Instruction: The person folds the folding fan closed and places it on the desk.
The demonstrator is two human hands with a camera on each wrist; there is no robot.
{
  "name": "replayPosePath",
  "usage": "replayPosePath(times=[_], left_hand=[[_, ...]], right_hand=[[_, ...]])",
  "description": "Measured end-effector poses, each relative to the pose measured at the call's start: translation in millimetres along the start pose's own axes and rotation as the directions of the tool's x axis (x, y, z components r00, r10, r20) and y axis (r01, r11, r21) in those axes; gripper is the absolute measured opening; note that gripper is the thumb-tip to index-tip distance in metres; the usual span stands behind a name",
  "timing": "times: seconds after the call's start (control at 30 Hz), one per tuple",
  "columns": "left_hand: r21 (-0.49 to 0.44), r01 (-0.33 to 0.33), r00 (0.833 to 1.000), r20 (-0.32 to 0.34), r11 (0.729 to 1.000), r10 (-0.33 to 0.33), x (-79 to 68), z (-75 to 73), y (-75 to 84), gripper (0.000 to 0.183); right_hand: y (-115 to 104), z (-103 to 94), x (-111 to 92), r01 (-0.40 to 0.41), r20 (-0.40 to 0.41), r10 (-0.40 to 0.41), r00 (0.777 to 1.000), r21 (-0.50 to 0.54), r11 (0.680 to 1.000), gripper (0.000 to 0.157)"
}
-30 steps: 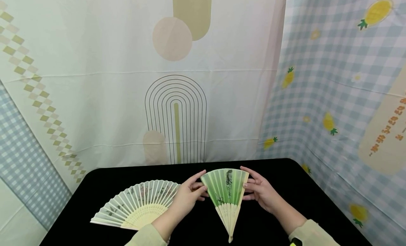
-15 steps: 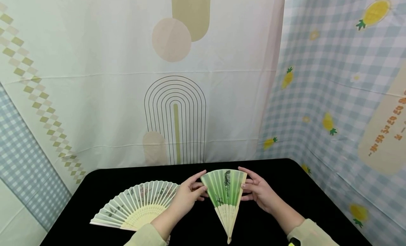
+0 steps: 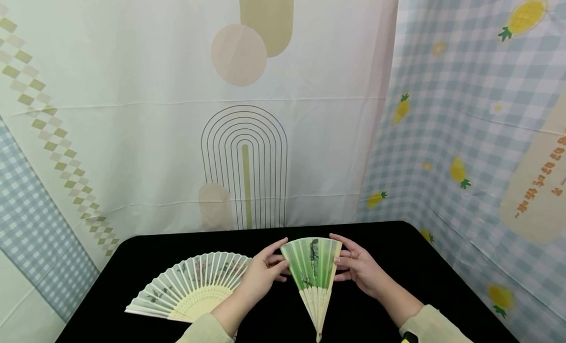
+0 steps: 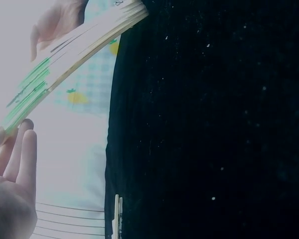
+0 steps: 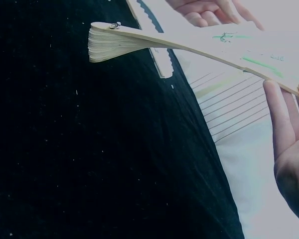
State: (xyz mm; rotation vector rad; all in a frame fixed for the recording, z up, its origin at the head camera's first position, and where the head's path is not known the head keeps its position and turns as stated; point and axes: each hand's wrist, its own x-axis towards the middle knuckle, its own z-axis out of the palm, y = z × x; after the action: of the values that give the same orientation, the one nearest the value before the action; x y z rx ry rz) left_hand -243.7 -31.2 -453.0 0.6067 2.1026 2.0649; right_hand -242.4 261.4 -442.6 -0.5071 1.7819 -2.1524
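A green folding fan, partly spread and with a dark printed figure on its cloth, is held up between both hands. Its pale ribs narrow to a pivot at the bottom. My left hand pinches the fan's left outer edge between thumb and fingers. On the opposite side, my right hand pinches the right outer rib in the same manner. The right wrist view shows the stacked ribs at the pivot end, raised off the table.
A white folding fan with a flower print lies spread on the black tabletop, left of and partly behind the left forearm. A pale patterned curtain hangs behind the table, a checked one along the right.
My right hand has moved slightly left, drawing the green fan's right edge inward, so the fan is a little narrower. The left hand and the white fan stay put.
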Motion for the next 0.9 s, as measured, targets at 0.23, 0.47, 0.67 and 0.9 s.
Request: replayPosePath(times=[0.23, 0.47, 0.67, 0.9], left_hand=[[-0.049, -0.004, 0.999, -0.033, 0.999, 0.002, 0.6, 2.2, 1.3, 0.057], [-0.101, -0.004, 0.999, -0.052, 0.995, -0.001, 0.6, 4.8, 1.4, 0.057], [-0.127, -0.009, 0.998, -0.065, 0.992, 0.001, 0.1, 6.2, 0.8, 0.058], [-0.173, 0.008, 0.997, -0.077, 0.985, -0.022, -0.3, 6.3, 0.4, 0.057]], right_hand=[[-2.0, 2.0, 1.4, -0.017, -0.004, 0.017, 1.000, 0.007, 1.000, 0.066], [-3.2, 6.4, 1.5, -0.024, -0.013, 0.024, 1.000, -0.002, 1.000, 0.069], [-3.1, 8.2, 2.4, -0.026, -0.001, 0.026, 1.000, 0.009, 1.000, 0.066], [-3.5, 9.6, 3.9, -0.023, 0.015, 0.023, 1.000, 0.012, 1.000, 0.067]])
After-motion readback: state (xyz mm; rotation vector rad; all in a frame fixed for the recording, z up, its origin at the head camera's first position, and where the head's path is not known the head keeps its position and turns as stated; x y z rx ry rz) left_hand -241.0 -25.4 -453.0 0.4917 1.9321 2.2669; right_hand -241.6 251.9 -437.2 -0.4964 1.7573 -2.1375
